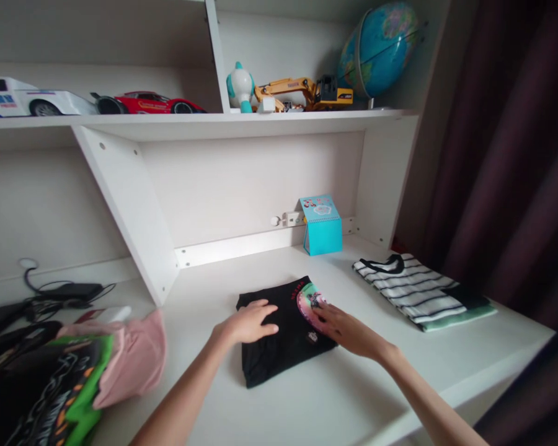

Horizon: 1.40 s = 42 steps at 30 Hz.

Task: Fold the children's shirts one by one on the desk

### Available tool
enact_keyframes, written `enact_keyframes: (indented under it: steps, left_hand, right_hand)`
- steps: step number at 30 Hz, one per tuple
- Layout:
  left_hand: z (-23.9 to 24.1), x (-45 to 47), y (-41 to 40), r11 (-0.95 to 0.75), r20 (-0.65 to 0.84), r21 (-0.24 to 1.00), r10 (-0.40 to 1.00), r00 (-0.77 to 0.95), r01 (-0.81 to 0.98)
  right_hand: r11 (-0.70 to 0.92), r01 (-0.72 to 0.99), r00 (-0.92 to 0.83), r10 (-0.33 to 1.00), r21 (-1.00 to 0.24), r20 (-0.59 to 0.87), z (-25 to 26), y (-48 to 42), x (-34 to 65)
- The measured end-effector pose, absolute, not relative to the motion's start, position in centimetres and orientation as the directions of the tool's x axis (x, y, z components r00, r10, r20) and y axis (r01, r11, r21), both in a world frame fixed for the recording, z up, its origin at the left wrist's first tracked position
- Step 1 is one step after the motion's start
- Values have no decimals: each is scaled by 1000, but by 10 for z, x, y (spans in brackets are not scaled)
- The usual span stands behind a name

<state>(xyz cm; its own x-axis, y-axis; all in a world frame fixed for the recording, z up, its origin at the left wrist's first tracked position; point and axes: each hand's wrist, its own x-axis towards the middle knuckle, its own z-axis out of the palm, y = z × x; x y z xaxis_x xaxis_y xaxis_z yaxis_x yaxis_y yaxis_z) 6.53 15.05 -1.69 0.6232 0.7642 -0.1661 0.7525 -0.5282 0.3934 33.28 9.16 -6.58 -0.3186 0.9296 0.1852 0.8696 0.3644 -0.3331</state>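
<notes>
A folded black shirt (pixel 283 347) with a pink and green print lies on the white desk (pixel 335 396) in front of me. My left hand (pixel 248 322) rests flat on its left half, fingers stretched out. My right hand (pixel 346 329) lies flat on its right side, fingertips touching the print. Neither hand grips anything.
A folded striped shirt on a green one (pixel 423 291) sits at the right. A heap of pink, black and green clothes (pixel 74 378) lies at the left, with cables behind. A blue desk calendar (pixel 322 226) stands at the back. Toy cars, an excavator and a globe fill the shelf above.
</notes>
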Motion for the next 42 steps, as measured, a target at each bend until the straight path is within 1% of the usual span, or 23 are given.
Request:
enact_keyframes:
  steps: [2,4,6,7,9,10,11,12,14,16,18,19,21,25,30,34,37,40,42]
  left_hand:
    - [-29,72,145,-514,-242,327,765,596,793]
    - [-40,72,150,-513,-258,260,780,570,818]
    - [-46,72,158,-513,-200,176,817,541,840]
    - [-47,73,163,-504,-146,120,843,518,855]
    - [-47,80,167,-459,-13,9,888,459,888]
    - [-46,85,166,-437,40,-24,898,438,899]
    - [-44,90,163,-433,77,-28,898,434,901]
    - [-43,95,158,-452,89,-3,888,450,892]
    - [-44,103,144,-545,58,93,838,542,833]
    - [-49,105,132,-621,18,170,778,628,765]
    - [-59,102,126,-613,-18,205,777,629,763]
    - [-66,100,125,-592,-24,218,791,611,776]
    - [-77,94,127,-561,-11,248,813,582,790]
    - [-82,90,129,-567,36,272,814,580,778]
    - [-70,87,101,-537,-18,313,821,571,783]
    - [-73,81,67,-581,-19,288,791,611,761]
    - [-70,76,51,-574,-56,306,786,616,760]
    - [-56,64,46,-542,-108,332,791,602,772]
    - [-48,53,45,-484,-110,338,831,545,807]
  right_hand:
    - [336,897,-292,938,-286,187,-82,86,330]
    - [247,949,-204,955,-197,214,-91,72,319]
    - [154,981,-120,961,-122,250,-91,54,302]
    - [137,984,-104,959,-112,263,-88,45,291]
    - [184,970,-138,955,-160,263,-78,29,272]
    - [229,952,-174,951,-202,257,-71,23,263]
    - [271,933,-208,944,-238,257,-65,20,257]
    - [302,917,-233,936,-260,263,-60,19,253]
    - [340,903,-273,926,-264,260,-56,21,250]
    - [377,886,-335,923,-270,190,-60,26,252]
    - [390,872,-379,920,-295,95,-70,29,254]
    - [382,873,-380,922,-303,69,-76,30,254]
    - [362,883,-358,931,-300,71,-86,29,254]
    - [355,891,-349,934,-282,74,-91,25,253]
    - [361,895,-357,932,-262,65,-88,24,257]
    - [381,876,-381,923,-296,62,-89,24,261]
    - [439,839,-437,896,-322,81,-92,23,269]
    - [474,806,-478,874,-355,84,-95,22,288]
    - [466,791,-487,872,-397,54,-94,22,306]
